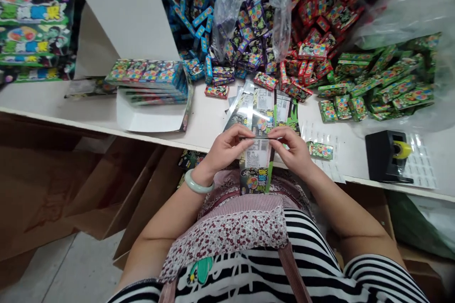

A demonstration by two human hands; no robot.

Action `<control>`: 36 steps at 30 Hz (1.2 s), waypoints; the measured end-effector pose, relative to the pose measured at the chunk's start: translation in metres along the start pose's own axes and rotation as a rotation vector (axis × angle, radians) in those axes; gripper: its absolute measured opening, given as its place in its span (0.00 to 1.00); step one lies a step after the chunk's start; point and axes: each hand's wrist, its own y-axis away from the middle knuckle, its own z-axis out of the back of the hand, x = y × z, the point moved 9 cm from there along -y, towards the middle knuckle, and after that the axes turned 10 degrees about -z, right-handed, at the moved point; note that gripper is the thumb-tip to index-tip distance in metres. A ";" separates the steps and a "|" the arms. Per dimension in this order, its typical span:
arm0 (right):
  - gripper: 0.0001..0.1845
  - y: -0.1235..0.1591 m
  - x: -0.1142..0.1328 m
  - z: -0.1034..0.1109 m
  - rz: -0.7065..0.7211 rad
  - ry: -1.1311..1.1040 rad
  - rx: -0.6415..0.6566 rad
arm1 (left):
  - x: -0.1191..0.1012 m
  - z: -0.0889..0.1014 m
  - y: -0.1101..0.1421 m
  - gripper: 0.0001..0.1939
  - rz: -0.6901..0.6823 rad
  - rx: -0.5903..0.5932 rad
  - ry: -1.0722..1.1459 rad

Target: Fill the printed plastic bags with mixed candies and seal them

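My left hand (pixel 227 149) and my right hand (pixel 293 149) both pinch the top fold of a flat printed carton blank (pixel 256 165) with a barcode panel, held upright over my lap at the table's front edge. A pale bangle sits on my left wrist. Just beyond my hands a fanned stack of more flat carton blanks (pixel 265 106) lies on the white table (pixel 209 123). One small green candy box (pixel 320 150) lies beside my right hand.
Heaps of small boxes fill the back: blue (pixel 194 19), purple in a clear bag (pixel 249 33), red (pixel 320 19), green (pixel 384 80). A filled display tray (pixel 149 80) sits left, a black tape dispenser (pixel 389 156) right. Brown cardboard (pixel 53 184) stands below left.
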 end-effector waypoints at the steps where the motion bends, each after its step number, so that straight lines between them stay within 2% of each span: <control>1: 0.07 -0.001 -0.001 -0.001 -0.003 0.014 0.041 | 0.002 0.002 0.000 0.09 0.017 -0.023 -0.002; 3: 0.11 -0.008 -0.010 0.005 -0.033 0.020 0.140 | 0.006 0.007 0.000 0.10 0.055 -0.072 -0.024; 4: 0.13 -0.014 -0.019 0.016 -0.065 0.013 0.149 | 0.007 0.009 0.000 0.10 0.070 -0.091 -0.040; 5: 0.15 -0.021 -0.032 0.034 -0.108 0.017 0.111 | 0.008 0.011 -0.001 0.11 0.081 -0.100 -0.054; 6: 0.16 -0.028 -0.048 0.057 -0.160 0.039 0.018 | 0.009 0.013 -0.001 0.12 0.090 -0.103 -0.065; 8: 0.14 -0.038 -0.081 0.112 -0.263 0.228 -0.252 | 0.011 0.014 -0.002 0.13 0.105 -0.103 -0.074; 9: 0.14 -0.042 -0.095 0.129 -0.307 0.383 -0.298 | 0.012 0.014 -0.003 0.13 0.110 -0.105 -0.075; 11: 0.13 -0.047 -0.118 0.147 -0.387 0.653 -0.286 | 0.014 0.014 -0.003 0.13 0.114 -0.118 -0.082; 13: 0.13 -0.047 -0.133 0.149 -0.435 0.819 -0.220 | 0.014 0.012 -0.004 0.13 0.108 -0.127 -0.089; 15: 0.14 -0.044 -0.135 0.145 -0.447 0.888 -0.189 | 0.014 0.011 -0.005 0.11 0.110 -0.128 -0.097; 20: 0.13 -0.031 -0.125 0.134 -0.383 0.868 -0.185 | 0.014 0.010 -0.006 0.09 0.125 -0.116 -0.108; 23: 0.08 -0.022 -0.126 0.141 -0.345 0.677 -0.199 | 0.015 0.010 -0.006 0.10 0.119 -0.113 -0.111; 25: 0.05 -0.014 -0.128 0.154 -0.380 0.461 -0.252 | 0.015 0.009 -0.006 0.11 0.105 -0.109 -0.109; 27: 0.09 -0.009 -0.119 0.161 -0.396 0.222 -0.294 | 0.015 0.006 -0.006 0.11 0.080 -0.102 -0.107; 29: 0.13 -0.010 -0.092 0.150 -0.348 0.036 -0.237 | 0.013 0.001 -0.008 0.10 0.051 -0.084 -0.108; 30: 0.14 -0.013 -0.072 0.136 -0.306 -0.021 -0.156 | 0.011 -0.002 -0.008 0.10 0.036 -0.075 -0.110; 34: 0.14 -0.027 0.009 0.059 -0.190 -0.035 0.227 | 0.004 -0.010 -0.009 0.09 0.003 -0.055 -0.145; 36: 0.13 -0.035 0.034 0.026 -0.138 0.016 0.362 | 0.001 -0.011 -0.009 0.09 0.006 -0.051 -0.162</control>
